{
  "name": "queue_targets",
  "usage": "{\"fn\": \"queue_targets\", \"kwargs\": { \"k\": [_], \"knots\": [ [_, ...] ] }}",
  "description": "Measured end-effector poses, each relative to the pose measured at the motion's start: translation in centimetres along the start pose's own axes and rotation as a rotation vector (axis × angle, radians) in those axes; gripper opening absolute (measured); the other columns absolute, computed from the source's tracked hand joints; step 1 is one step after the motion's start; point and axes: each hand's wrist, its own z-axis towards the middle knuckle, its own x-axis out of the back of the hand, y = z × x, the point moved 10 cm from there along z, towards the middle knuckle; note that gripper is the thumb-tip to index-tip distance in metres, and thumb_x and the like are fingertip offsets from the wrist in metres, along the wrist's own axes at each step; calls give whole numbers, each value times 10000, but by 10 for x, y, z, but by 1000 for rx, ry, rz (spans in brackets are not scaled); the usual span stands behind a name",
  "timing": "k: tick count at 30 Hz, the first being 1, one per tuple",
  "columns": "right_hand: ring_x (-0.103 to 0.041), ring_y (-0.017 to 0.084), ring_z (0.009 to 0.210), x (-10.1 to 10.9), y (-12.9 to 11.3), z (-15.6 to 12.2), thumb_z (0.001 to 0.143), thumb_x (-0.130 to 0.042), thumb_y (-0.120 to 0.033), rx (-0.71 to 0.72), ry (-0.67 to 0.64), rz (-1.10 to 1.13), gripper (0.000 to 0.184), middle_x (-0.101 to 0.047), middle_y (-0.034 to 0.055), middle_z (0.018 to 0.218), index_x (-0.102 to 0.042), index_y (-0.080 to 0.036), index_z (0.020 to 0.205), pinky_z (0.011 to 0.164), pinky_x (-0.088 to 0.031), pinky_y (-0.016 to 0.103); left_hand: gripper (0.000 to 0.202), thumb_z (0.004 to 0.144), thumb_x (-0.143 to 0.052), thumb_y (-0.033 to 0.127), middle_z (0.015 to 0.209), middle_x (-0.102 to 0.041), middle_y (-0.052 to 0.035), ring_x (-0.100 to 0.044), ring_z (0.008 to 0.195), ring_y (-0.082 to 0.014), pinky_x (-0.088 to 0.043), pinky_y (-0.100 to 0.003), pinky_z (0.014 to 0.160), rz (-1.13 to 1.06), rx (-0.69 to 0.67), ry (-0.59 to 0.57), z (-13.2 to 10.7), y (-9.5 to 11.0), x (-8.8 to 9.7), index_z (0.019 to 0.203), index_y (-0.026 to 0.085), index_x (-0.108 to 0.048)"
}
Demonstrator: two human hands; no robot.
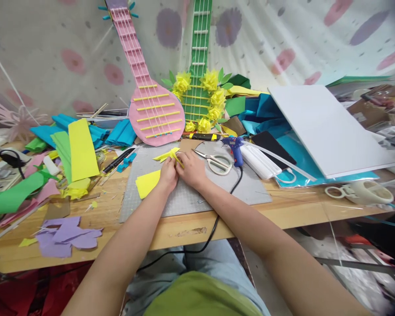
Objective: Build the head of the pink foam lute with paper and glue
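Both hands meet over the grey cutting mat (174,204), closed on a strip of yellow crepe paper (166,154) whose ends stick out above the fingers. My left hand (169,172) pinches it from the left, and my right hand (191,168) grips it from the right; the fingertips are partly hidden. A flat yellow crepe paper piece (147,184) lies on the mat beside my left wrist. Just right of my right hand are scissors with white handles (220,164). Beyond them a blue glue gun (236,151) lies with its black cord running toward me.
A pink paper lute (156,114) and a green one with yellow flowers (197,98) lean at the back. Paper scraps, including purple pieces (67,237), cover the left. White glue sticks (260,161), a white board (329,127) and a tape dispenser (362,192) sit right.
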Motion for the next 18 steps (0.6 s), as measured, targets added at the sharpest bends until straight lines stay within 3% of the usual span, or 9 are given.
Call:
{"fn": "queue_targets", "kwargs": {
  "k": [5, 8, 12, 18],
  "knots": [
    [-514, 227, 972, -1, -5, -2, 845, -474, -354, 46, -11, 48, 302, -634, 98, 995, -631, -162, 1017, 815, -392, 323, 169, 856, -499, 229, 694, -638, -11, -615, 672, -103, -471, -245, 783, -1, 19, -56, 0, 0, -2, 780, 122, -605],
    [-522, 219, 974, 5, -7, -3, 851, -463, -347, 81, 2, 129, 293, -634, 93, 1025, -644, -171, 1001, 831, -397, 327, 105, 842, -490, 133, 720, -659, -14, -638, 733, -109, -462, -249, 837, 8, 11, -90, 1, 5, -4, 807, 130, -588],
    [-554, 170, 919, 11, 8, -1, 872, -416, -309, 20, 58, 416, 265, -632, 59, 1003, -623, -197, 993, 835, -414, 304, 229, 891, -336, 95, 801, -691, -55, -654, 842, -122, -451, -292, 905, -40, -20, -40, 4, 15, 1, 844, 151, -553],
    [-544, 120, 595, -40, 29, 0, 775, -531, -342, -227, -200, 898, 171, -585, -37, 682, -511, -207, 879, 607, -443, 264, 172, 892, -363, 134, 1051, -667, -96, -593, 1073, -163, -396, -361, 1001, -66, -76, -120, 6, 25, -5, 875, 168, -531]
  ]
}}
